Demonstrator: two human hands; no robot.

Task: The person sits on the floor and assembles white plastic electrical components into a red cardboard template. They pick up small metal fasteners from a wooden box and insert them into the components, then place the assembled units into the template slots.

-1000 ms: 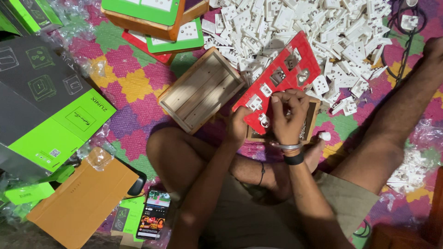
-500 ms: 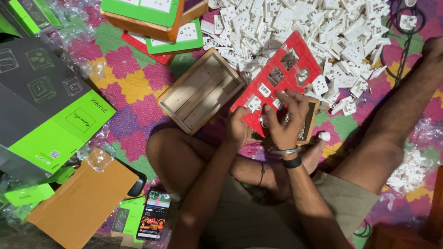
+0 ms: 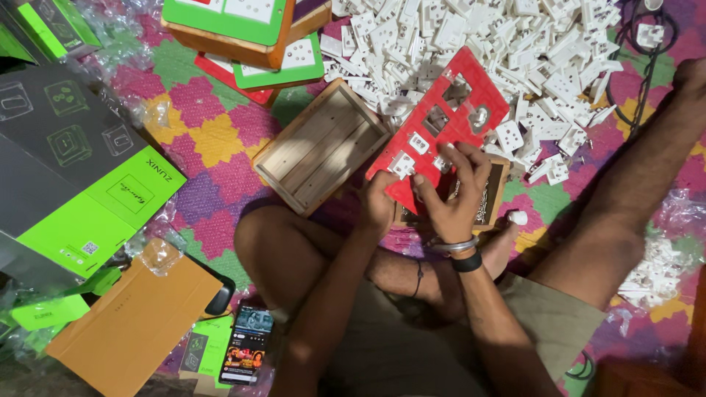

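Fingers of the right hand spread over the lower half of a red switch panel, their tips pressing on small white sockets seated in its cut-outs; the thumb cannot be made out under the palm. At nine o'clock from it the left hand closes on the panel's lower left edge, fingers curled under, thumb on the face. The panel tilts, its upper corner pointing toward one o'clock, and it lies over a dark wooden box whose right wall shows at three o'clock of the right hand. An open wooden box, pale inside, sits just beside the panel at nine o'clock, not touching the hands. From eleven to two o'clock a heap of white sockets crowds right up to the panel's top edge, leaving little room there. Open patchwork mat lies farther out at nine o'clock. A phone with a lit screen rests near the left knee at seven o'clock, beside a brown cardboard flap.
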